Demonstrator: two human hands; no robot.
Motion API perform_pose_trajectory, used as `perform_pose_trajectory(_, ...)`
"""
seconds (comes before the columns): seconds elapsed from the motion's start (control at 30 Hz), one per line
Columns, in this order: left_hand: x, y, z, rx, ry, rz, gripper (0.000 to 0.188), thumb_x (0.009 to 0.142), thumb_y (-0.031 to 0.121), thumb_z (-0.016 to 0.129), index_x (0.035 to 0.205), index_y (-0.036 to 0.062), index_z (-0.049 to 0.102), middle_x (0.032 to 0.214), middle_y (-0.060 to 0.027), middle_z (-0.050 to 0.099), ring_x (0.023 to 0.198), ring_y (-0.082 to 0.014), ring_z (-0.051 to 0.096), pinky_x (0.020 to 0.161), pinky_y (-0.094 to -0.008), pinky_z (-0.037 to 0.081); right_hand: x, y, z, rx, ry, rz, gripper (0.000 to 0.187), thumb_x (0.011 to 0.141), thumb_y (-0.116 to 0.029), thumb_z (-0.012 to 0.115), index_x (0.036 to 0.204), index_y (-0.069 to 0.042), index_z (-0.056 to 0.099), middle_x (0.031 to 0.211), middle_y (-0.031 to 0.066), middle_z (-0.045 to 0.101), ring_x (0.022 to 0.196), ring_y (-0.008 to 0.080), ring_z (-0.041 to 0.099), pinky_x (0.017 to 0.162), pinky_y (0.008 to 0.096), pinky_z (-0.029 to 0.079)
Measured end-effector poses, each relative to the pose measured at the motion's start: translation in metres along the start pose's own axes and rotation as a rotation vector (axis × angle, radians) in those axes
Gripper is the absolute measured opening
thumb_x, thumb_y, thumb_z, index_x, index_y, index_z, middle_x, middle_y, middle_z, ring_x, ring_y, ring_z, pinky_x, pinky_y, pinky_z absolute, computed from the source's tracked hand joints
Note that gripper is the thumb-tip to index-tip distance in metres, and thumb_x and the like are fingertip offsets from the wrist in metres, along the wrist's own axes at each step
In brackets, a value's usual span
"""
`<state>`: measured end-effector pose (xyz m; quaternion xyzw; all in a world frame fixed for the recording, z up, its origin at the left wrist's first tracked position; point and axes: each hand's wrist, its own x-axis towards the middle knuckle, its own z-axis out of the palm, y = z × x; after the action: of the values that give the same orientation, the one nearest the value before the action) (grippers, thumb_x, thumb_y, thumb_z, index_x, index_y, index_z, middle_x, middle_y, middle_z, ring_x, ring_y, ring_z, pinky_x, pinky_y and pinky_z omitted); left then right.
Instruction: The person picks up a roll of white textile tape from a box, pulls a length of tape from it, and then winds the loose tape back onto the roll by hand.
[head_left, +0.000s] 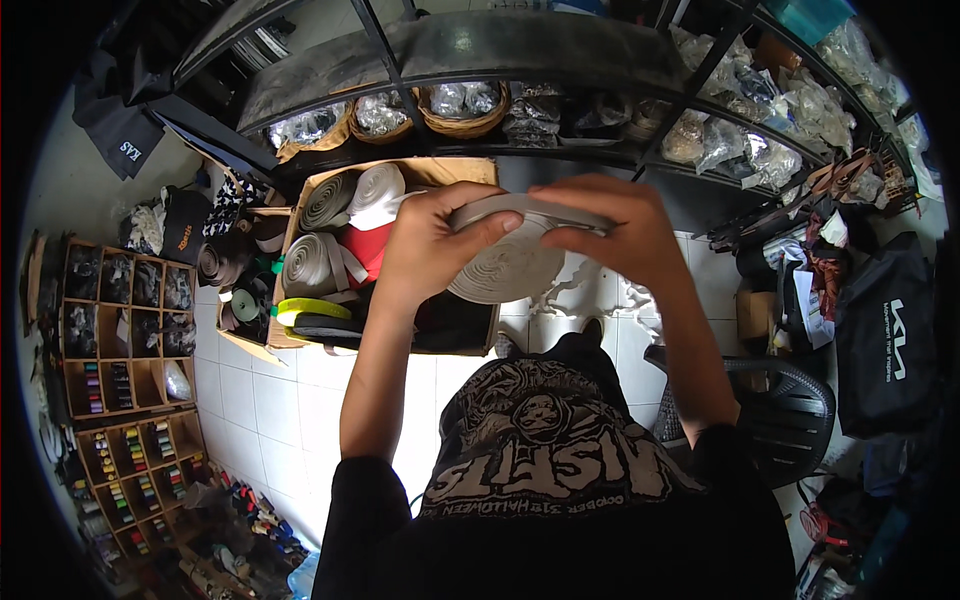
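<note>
Workroom seen from above. A floor of pale tiles (240, 395) lies beneath an open cardboard box (455, 168), to which all positions refer. Beyond the box runs a dark metal shelving rack (540, 50), carrying wicker baskets (465, 127) of plastic-wrapped goods. Left of the box stands a wooden pigeonhole cabinet (130, 417), its compartments packed with small bagged stock. Right of the box and nearer the wearer is a black chair (805, 400) with a curved armrest; farther right is a large black bag (880, 340) with a white print.

Both hands are raised at the right-hand edge of the box, partly closed, thumbs opposed to fingers. The left hand (435, 235) lays its thumb across a greyish webbing band (495, 206), fingers curled behind; the right hand (610, 215) grips the band's other end between its thumb and its extended fingers. Against the band's near side sits a flat coil of pale webbing (505, 268), its spiral face exposed; whether band and coil are one length cannot be told. Inside the box are upright white and grey webbing rolls (310, 262); at its near left corner lies a neon-yellow roll (312, 308). Smallest are the coloured thread spools (135, 447), in the cabinet's lower compartments, left of the box.
</note>
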<state>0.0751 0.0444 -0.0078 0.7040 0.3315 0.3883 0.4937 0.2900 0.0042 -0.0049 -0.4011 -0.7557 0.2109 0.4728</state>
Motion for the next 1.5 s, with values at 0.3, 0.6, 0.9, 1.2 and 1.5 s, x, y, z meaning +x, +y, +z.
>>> perform_pose_trajectory(0.3,0.005,0.002,-0.001,-0.161,0.171,-0.042,0.027,0.081,0.013,0.072,0.101,-0.0040,0.066,0.088,-0.0074,0.068,0.077,-0.0102,0.061,0.070,-0.0237,0.049,-0.010,0.006,0.010,0.089,0.003,0.068,0.041,0.077,-0.015,0.073,0.117,-0.007,0.064,0.094,0.0103,0.069,0.081,0.0150,0.065,0.070,0.0268,0.050)
perform_pose_trajectory(0.6,0.020,-0.002,0.030,-0.690,0.674,-0.078,0.035,0.093,0.032,0.057,0.097,-0.0020,0.060,0.090,-0.0078,0.064,0.081,-0.0148,0.061,0.076,-0.0280,0.049,-0.019,0.002,0.068,0.240,0.172,0.302,0.083,0.087,-0.029,0.063,0.148,-0.009,0.010,0.123,0.0208,0.054,0.103,0.0241,0.060,0.080,0.0299,0.048)
perform_pose_trajectory(0.9,0.004,0.002,-0.010,-0.441,0.163,-0.158,0.042,0.090,0.033,0.060,0.110,-0.0046,0.059,0.100,-0.0100,0.064,0.088,-0.0156,0.060,0.080,-0.0270,0.047,-0.017,0.010,0.032,0.396,0.008,0.400,0.064,0.091,-0.019,0.056,0.146,-0.009,0.024,0.136,0.0182,0.046,0.119,0.0263,0.051,0.098,0.0342,0.038)
perform_pose_trajectory(1.2,-0.001,-0.022,-0.014,-0.431,0.042,-0.323,0.038,0.085,0.026,0.068,0.105,-0.0061,0.063,0.093,-0.0095,0.067,0.080,-0.0129,0.063,0.072,-0.0255,0.051,-0.011,0.006,0.019,0.347,-0.287,0.405,0.061,0.085,-0.013,0.063,0.141,-0.011,0.038,0.132,0.0131,0.051,0.119,0.0192,0.051,0.100,0.0322,0.038)
perform_pose_trajectory(1.5,0.000,-0.028,-0.003,-0.674,0.202,-0.256,0.039,0.080,0.015,0.073,0.110,-0.0066,0.061,0.099,-0.0128,0.067,0.087,-0.0171,0.064,0.077,-0.0272,0.052,-0.018,0.021,0.032,0.230,-0.015,0.292,0.045,0.085,-0.015,0.065,0.129,-0.014,0.055,0.111,0.0132,0.066,0.093,0.0181,0.066,0.080,0.0292,0.049)
